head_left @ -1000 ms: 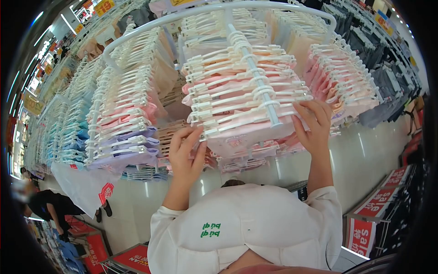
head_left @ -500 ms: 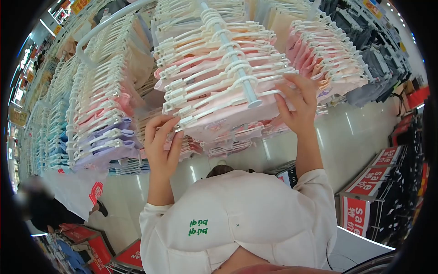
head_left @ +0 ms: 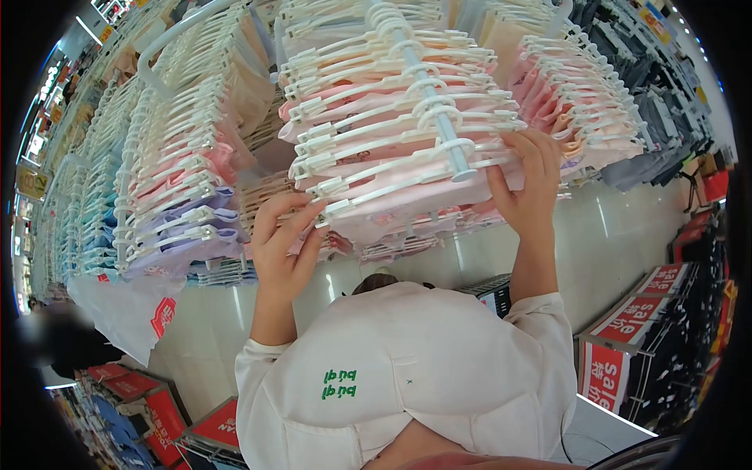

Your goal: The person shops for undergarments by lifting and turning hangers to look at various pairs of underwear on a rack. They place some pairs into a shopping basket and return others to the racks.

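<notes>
Rows of white clip hangers [head_left: 411, 129] hang on a metal display arm [head_left: 439, 110], with pale pink garments clipped to them. At the front hanger's left end, my left hand [head_left: 283, 247] has its thumb and fingers closed around the clip. My right hand [head_left: 529, 184] grips the other end, its fingers curled over the hanger and its thumb at the front. The front pink garment [head_left: 399, 210] hangs between both hands, a faint print on it. The fingertips are partly hidden behind the hanger ends.
To the left hang rows of pink, purple [head_left: 188, 235] and blue garments [head_left: 94, 227]. More pink clothes [head_left: 572, 94] are at the right. Red sale signs [head_left: 607, 372] stand on racks at lower right. A dark-clothed person [head_left: 66, 341] is at left near a white bag [head_left: 129, 309].
The view has shifted slightly, so the rack appears a little further right. Both hands stay at the ends of the front hanger. The person at left appears further toward the edge.
</notes>
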Available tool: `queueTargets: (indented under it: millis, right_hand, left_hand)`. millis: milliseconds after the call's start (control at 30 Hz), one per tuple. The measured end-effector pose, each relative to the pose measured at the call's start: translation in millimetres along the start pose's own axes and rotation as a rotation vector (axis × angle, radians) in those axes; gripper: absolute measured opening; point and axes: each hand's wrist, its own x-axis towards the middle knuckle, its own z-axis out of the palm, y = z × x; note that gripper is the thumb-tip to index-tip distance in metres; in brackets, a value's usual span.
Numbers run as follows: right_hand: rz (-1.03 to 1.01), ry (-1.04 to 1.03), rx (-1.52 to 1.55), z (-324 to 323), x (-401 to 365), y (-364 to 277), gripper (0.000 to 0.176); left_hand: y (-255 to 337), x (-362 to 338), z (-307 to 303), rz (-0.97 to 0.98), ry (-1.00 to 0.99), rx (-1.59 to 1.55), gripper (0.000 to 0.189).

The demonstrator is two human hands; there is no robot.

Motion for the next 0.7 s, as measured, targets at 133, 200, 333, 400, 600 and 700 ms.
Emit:
queueTargets:
  millis: [133,200,333,400,600,700]
  right_hand:
    - [-0.043,-0.086,-0.088,-7.8,-1.5,-3.5,0.031]
    - [-0.040,-0.070,-0.080,-8.5,-2.8,-4.8,0.033]
    - [-0.058,-0.105,-0.118,-11.1,-0.3,-5.5,0.035]
    - [-0.054,-0.107,-0.022,-12.9,-1.3,-0.1,0.037]
    - [-0.041,-0.136,-0.021,-20.0,1.2,22.5,0.040]
    - [0.082,-0.152,0.046,-15.4,-2.5,26.4,0.039]
  left_hand:
    - [-4.0,0.8,-3.4,0.116,0.004,-0.005,0.034]
    - [-6.9,-1.8,-2.1,0.096,0.009,-0.029,0.036]
    - [-0.8,-0.3,-0.9,-0.035,0.010,-0.007,0.043]
    - [-3.5,1.2,0.6,-0.039,0.018,-0.029,0.043]
    - [-11.7,12.9,2.4,0.034,0.025,-0.023,0.045]
    - [-17.8,13.2,9.9,-0.011,0.047,-0.094,0.046]
